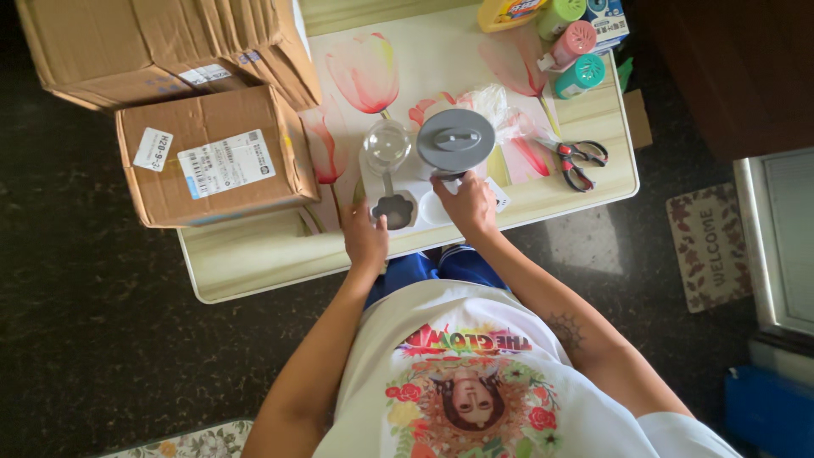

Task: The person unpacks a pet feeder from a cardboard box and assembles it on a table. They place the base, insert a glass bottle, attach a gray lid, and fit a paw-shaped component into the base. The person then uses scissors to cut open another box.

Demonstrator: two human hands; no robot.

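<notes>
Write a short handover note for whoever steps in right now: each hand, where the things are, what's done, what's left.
Left hand rests at the table edge beside the small white dish with a dark spoon head in it. Right hand touches the near side of the grey lidded container; whether it grips is unclear. A clear glass stands left of the container. Red scissors lie to the right, crumpled clear plastic wrap behind. Done: pieces laid out on the table. Left: grey lid still on.

A pale table (254, 263) stands on a dark speckled floor (93, 314). A patterned doormat (710, 246) lies to one side, near a white-framed door (784, 237). Daylight falls across the tabletop.
</notes>
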